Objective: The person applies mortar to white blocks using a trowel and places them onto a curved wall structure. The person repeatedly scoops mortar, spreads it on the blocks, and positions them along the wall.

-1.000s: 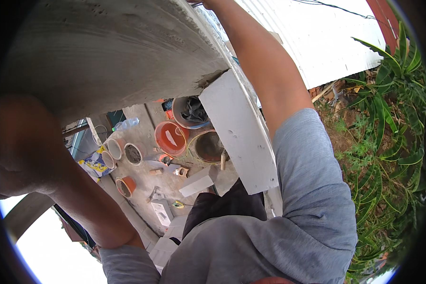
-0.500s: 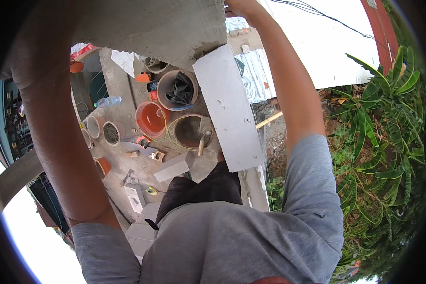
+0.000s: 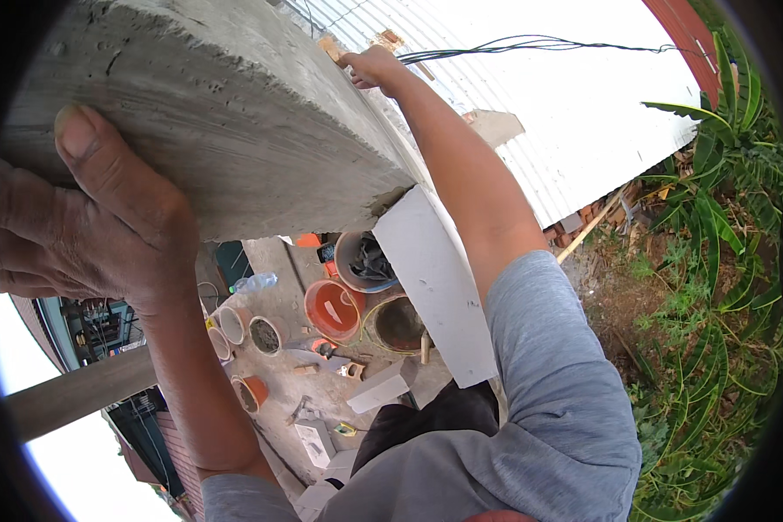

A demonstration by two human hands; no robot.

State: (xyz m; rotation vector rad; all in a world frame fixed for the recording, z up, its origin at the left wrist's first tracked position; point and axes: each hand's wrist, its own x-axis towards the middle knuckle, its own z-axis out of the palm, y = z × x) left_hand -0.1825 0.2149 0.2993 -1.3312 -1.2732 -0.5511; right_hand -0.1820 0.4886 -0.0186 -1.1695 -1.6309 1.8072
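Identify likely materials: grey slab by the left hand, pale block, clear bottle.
Grey slab: probably concrete, perhaps cement-rendered; rough, pitted edge, streaked face.
Pale block: possibly lightweight concrete; matte, flat-faced, small pits.
Bottle: likely thin plastic; smooth, see-through, bluish.

Rough matt concrete beam (image 3: pixel 261 165), smoother matt block (image 3: pixel 431 283), orange plastic bucket (image 3: pixel 324 315), grey cloth sleeve (image 3: pixel 557 335)
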